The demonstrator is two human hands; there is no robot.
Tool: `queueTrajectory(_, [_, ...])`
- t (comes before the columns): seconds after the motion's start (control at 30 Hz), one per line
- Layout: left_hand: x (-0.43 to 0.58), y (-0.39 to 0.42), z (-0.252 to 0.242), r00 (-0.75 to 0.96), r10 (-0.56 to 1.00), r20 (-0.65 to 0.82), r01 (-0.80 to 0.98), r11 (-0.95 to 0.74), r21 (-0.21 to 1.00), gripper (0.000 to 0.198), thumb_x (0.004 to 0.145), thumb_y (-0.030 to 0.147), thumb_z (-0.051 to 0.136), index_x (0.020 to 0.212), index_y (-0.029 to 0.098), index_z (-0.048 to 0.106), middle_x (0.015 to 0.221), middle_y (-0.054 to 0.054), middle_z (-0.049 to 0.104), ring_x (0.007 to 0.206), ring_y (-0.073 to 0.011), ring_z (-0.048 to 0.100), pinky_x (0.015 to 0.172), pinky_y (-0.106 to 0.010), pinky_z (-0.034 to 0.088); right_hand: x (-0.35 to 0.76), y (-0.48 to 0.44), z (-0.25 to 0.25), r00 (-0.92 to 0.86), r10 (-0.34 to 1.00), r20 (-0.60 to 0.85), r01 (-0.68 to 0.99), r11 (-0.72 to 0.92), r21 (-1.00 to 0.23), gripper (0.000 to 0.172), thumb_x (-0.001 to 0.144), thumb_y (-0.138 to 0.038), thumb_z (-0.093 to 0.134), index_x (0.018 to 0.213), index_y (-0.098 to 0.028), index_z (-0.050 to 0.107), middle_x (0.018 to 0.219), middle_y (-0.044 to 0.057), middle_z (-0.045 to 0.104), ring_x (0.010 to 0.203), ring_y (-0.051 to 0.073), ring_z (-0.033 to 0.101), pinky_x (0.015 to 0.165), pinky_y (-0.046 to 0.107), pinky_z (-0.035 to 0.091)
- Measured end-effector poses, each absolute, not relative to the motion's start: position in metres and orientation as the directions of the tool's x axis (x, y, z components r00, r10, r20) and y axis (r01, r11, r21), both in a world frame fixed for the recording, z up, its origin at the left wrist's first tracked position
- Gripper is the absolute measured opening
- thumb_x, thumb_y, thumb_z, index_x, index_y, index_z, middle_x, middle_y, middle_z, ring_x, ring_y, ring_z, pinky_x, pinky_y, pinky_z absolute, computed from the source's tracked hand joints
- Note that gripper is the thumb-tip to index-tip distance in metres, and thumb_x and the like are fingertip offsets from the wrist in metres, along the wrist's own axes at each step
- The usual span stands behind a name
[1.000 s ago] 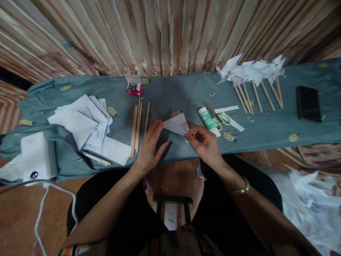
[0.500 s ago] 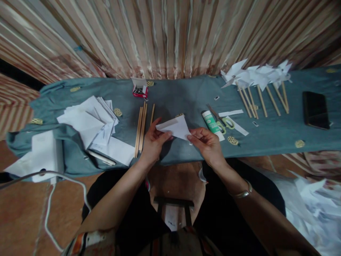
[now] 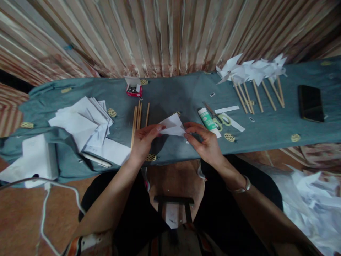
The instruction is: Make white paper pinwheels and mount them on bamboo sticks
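Wht paper [image 3: 173, 127], folded, approx. triangular from here, crease showing, held by its ends btwn L hand [image 3: 144, 141] & R hand [image 3: 207, 143].

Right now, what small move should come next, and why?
I'd probably ease the folded paper open a little: the left hand and right hand pinch its opposite ends, and its faces seem slightly parted.
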State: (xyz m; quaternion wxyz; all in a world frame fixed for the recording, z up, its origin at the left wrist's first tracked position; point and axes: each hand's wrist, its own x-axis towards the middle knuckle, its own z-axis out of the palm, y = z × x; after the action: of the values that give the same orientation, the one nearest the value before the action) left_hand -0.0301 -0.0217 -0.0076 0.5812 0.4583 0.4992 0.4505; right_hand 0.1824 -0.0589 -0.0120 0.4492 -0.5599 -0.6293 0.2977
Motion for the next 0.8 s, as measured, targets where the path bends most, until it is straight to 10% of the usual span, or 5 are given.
queueTrajectory(0.37, [-0.04,-0.018,-0.014,0.311,0.942,0.13,0.423,-0.259,0.868,0.026,0.09,0.041,0.063,0.089,0.022,0.08,0.096,-0.008,0.077,0.097,-0.0224,0.069,0.09,-0.035,0.053,0.188,-0.069,-0.014,-0.216,0.892,0.396,0.712,0.422,-0.562,0.012,0.093,-0.025,0.059,0.094,-0.027,0.072,0.142,0.008,0.058,0.133,0.027,0.054,0.111,0.048,0.048])
queueTrajectory(0.63, [-0.043,-0.023,-0.018,0.301,0.951,0.077,0.477,-0.22,0.851,0.029,0.093,0.039,0.058,0.095,0.019,0.079,0.098,-0.008,0.076,0.089,-0.0216,0.07,0.083,-0.032,0.054,0.189,-0.077,-0.026,-0.157,0.937,0.311,0.689,0.329,-0.645,0.014,0.088,-0.023,0.061,0.094,-0.028,0.073,0.147,0.005,0.055,0.136,0.03,0.052,0.112,0.052,0.046])
queueTrajectory(0.8, [-0.044,-0.028,-0.007,0.404,0.875,0.267,0.553,-0.466,0.69,0.037,0.077,0.052,0.076,0.099,0.023,0.078,0.124,-0.01,0.068,0.117,-0.0309,0.059,0.102,-0.046,0.046,0.189,-0.077,-0.029,-0.118,0.964,0.236,0.661,0.254,-0.706,0.015,0.085,-0.021,0.062,0.092,-0.028,0.074,0.147,0.004,0.055,0.136,0.03,0.051,0.112,0.054,0.045])
